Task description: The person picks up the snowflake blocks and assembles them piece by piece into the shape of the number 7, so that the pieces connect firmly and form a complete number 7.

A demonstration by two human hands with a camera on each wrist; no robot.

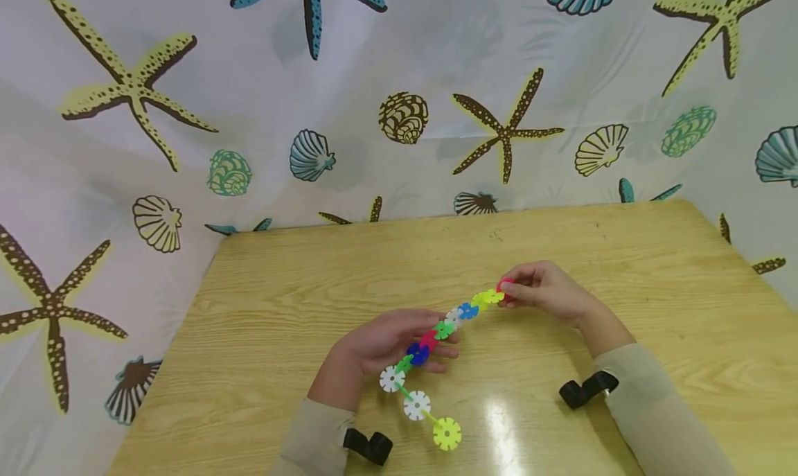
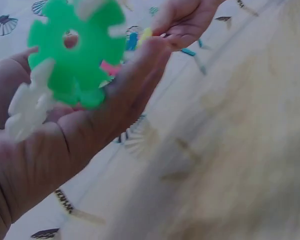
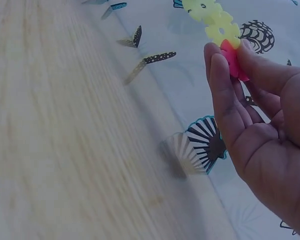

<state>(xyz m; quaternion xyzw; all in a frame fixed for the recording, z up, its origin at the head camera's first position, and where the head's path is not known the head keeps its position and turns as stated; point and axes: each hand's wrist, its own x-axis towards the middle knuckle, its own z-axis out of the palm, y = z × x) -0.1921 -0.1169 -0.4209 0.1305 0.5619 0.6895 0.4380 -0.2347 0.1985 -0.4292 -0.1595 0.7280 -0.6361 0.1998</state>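
Note:
A chain of notched plastic snowflake discs in several colours runs slantwise between the two hands. My right hand pinches the pinkish-red disc at its upper end between thumb and fingertips, beside the yellow discs. Fairly straight fingers of my left hand lie behind and beneath the middle of the chain, bearing it. In the left wrist view, a green disc hides part of that palm. The lower end hangs past the left hand, with white discs and a yellow disc at the tip.
Both hands are above a light wooden table. A white cloth printed with starfish and shells hangs behind the table and along its sides. Black straps sit at both sleeve cuffs.

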